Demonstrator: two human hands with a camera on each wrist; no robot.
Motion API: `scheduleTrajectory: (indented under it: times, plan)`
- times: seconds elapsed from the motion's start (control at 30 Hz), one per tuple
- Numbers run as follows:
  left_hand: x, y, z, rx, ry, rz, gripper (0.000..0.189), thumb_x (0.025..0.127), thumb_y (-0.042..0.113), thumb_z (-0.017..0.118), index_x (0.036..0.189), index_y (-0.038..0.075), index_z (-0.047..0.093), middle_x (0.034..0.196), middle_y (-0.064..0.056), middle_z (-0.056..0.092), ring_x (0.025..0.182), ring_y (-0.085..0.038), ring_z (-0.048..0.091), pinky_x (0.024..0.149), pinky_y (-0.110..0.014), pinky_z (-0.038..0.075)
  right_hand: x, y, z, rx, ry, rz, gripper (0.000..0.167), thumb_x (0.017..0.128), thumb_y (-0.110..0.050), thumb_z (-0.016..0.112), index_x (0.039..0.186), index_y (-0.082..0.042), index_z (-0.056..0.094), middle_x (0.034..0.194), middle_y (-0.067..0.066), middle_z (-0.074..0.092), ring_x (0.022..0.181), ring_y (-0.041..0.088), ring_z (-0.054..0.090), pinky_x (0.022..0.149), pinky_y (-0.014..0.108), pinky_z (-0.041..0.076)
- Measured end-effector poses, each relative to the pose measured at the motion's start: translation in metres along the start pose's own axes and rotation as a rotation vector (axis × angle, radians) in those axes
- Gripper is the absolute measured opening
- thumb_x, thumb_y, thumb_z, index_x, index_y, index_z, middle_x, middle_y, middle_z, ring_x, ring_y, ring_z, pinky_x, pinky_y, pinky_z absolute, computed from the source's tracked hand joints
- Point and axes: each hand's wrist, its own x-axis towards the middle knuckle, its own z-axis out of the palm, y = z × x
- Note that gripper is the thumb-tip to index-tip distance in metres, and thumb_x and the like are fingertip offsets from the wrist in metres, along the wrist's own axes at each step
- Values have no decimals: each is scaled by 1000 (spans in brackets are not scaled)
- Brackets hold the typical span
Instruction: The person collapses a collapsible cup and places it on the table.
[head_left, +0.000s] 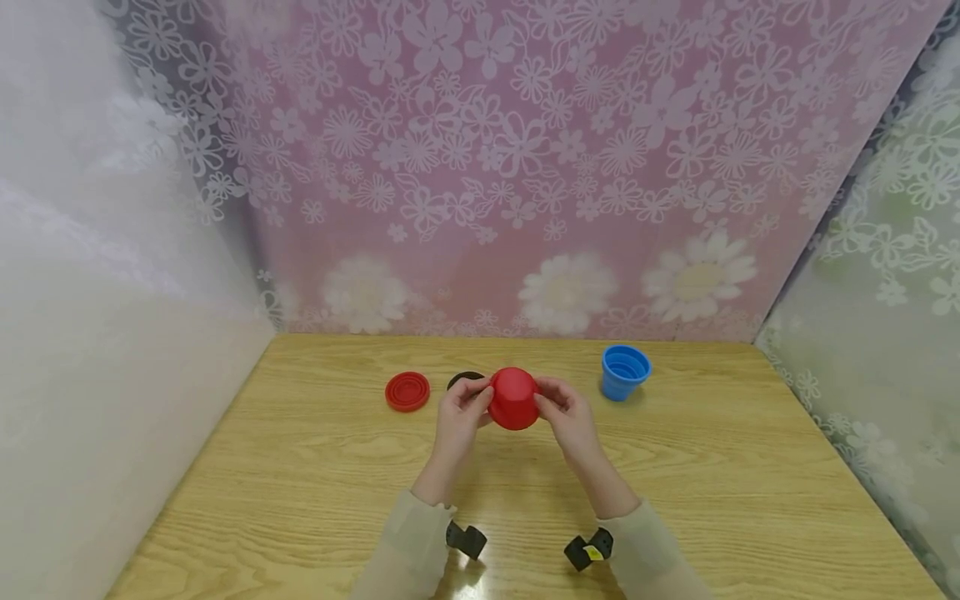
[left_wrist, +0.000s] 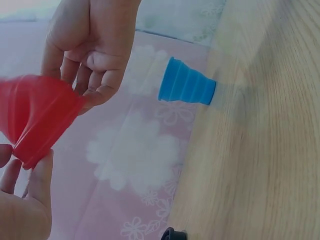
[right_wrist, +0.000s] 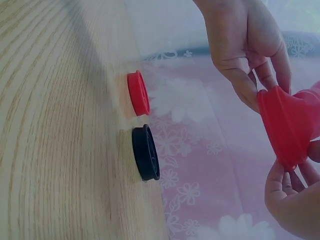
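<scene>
Both hands hold a red collapsible silicone cup [head_left: 514,398] raised above the table, its base facing the head camera. My left hand [head_left: 459,417] pinches the cup's left side between thumb and fingers. On the opposite side my right hand [head_left: 572,418] pinches it the same way. The wrist views show the cup's soft wall bent in below its rim [right_wrist: 280,127]. Behind my left hand, partly covered in the head view, lies a flattened black collapsible cup [right_wrist: 145,152].
A flattened red collapsible cup [head_left: 407,392] lies left of the black one on the wooden table [head_left: 337,500]. To the right stands a blue collapsible cup [head_left: 624,372], extended, with its mouth up. Flowered cloth [head_left: 480,167] hangs behind the table.
</scene>
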Motion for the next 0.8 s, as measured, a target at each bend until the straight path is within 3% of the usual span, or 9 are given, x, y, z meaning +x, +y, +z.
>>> scheduleTrajectory:
  times: [0.2, 0.47, 0.67, 0.8]
  plan:
    - [0, 0, -1, -5, -41, -49, 11, 84, -1, 57, 76, 6, 56, 84, -7, 57, 70, -13, 58, 60, -31, 52, 1, 1, -4, -39, -15, -2, 23, 87, 1, 51, 109, 8, 54, 102, 15, 56, 86, 15, 53, 73, 22, 48]
    - [-8, 17, 4, 84, -165, -52, 10, 87, 1, 53, 77, 1, 50, 73, -3, 53, 65, -10, 56, 60, -35, 52, 3, 0, -7, 4, -42, 43, 22, 89, -3, 49, 108, 7, 55, 100, 12, 57, 84, 17, 55, 70, 26, 50]
    - [-9, 19, 4, 159, -239, -90, 16, 89, 4, 52, 73, 4, 50, 75, -1, 55, 67, -10, 57, 60, -39, 52, 1, -2, -7, 37, -101, 47, 22, 89, -3, 49, 106, 10, 56, 98, 10, 58, 83, 17, 57, 69, 29, 51]
    - [-9, 17, 4, 154, -294, -78, 9, 89, 4, 50, 82, -1, 47, 80, -3, 56, 69, -13, 60, 64, -46, 50, 1, -2, -7, 37, -117, 56, 24, 89, -5, 49, 107, 10, 55, 102, 12, 57, 85, 18, 57, 69, 31, 51]
